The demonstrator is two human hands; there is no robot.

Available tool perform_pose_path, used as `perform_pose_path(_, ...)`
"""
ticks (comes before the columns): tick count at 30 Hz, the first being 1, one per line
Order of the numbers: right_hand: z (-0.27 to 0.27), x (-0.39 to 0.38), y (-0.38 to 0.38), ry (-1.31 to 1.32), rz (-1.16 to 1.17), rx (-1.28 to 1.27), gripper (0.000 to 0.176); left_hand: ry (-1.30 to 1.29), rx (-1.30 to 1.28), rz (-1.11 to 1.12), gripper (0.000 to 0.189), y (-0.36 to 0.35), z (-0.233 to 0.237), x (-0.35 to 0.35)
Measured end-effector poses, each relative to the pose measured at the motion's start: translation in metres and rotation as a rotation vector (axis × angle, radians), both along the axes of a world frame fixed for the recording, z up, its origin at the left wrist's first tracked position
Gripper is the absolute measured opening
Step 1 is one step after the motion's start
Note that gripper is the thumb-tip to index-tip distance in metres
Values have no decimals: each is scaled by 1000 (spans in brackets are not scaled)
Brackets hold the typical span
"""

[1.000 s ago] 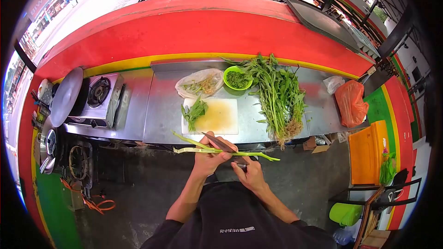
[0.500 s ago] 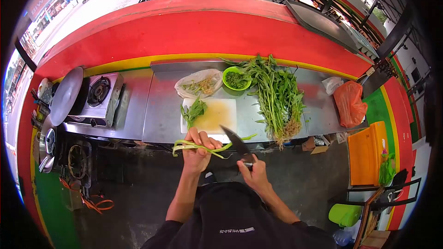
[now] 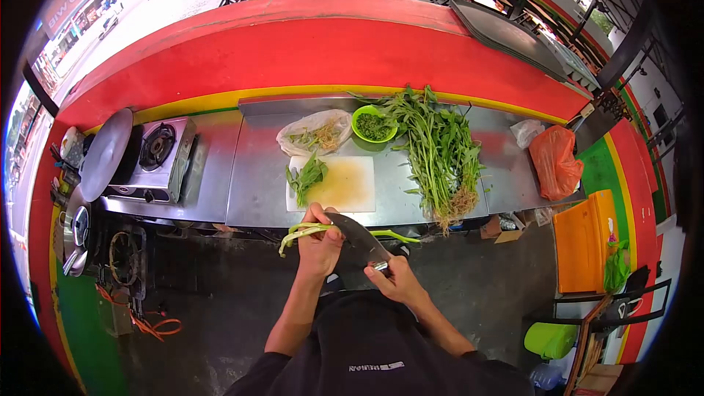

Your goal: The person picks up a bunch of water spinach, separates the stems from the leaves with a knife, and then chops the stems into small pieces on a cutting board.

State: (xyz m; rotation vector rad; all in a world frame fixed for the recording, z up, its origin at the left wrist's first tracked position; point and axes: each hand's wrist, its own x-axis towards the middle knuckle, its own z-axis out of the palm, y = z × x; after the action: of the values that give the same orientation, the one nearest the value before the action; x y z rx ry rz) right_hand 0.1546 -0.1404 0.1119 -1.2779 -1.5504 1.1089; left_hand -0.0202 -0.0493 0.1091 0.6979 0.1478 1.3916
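My left hand (image 3: 318,251) is closed around a few pale green water spinach stems (image 3: 295,233), held in front of the counter's edge. In my right hand (image 3: 400,279) is a kitchen knife (image 3: 358,237) by its handle. Its broad dark blade lies across the stems, with the tip at my left fingers; the exact contact is hidden. One stem sticks out to the right behind the blade. Beyond my hands, a white cutting board (image 3: 352,187) carries a small bunch of leaves (image 3: 308,178) on its left side.
A green bowl (image 3: 372,145) holds chopped greens. Beside it lie a plastic bag (image 3: 291,139) with root trimmings and a large rooted bundle of water spinach (image 3: 442,150). A gas stove (image 3: 152,165) stands left, an orange-red bag (image 3: 555,165) right. A red wall (image 3: 315,48) borders the counter.
The knife has moved left, from beyond the stems' right part to lying over them at my left hand. My left hand has shifted slightly right, and its fingers have changed their grip.
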Motion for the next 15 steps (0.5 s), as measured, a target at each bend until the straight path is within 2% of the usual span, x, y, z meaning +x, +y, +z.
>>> perform_pose_path(4, -4, -6, -1, 52, -24, -22, 30, 75, -38, 21, 23, -2, -8, 2)
perform_pose_path(7, -30, -4, -2, 97, -99, 16, 27, 112, -104, 53, 14, 4, -14, -2)
perform_pose_path(9, -38, -3, 0, 132, -247, 77, 24, 144, -317, 100, 15, 10, -11, -4)
perform_pose_path(11, -42, -3, 4, 130, -304, 93, 20, 162, -370, 124, 13, 13, -17, -8)
perform_pose_path(13, -41, -3, 12, 387, -495, -31, 15, 218, -431, 53, 13, 16, -24, -14)
perform_pose_path(15, -40, 1, 22, 511, -532, -69, 20, 248, -425, 15, 14, 17, -29, -17)
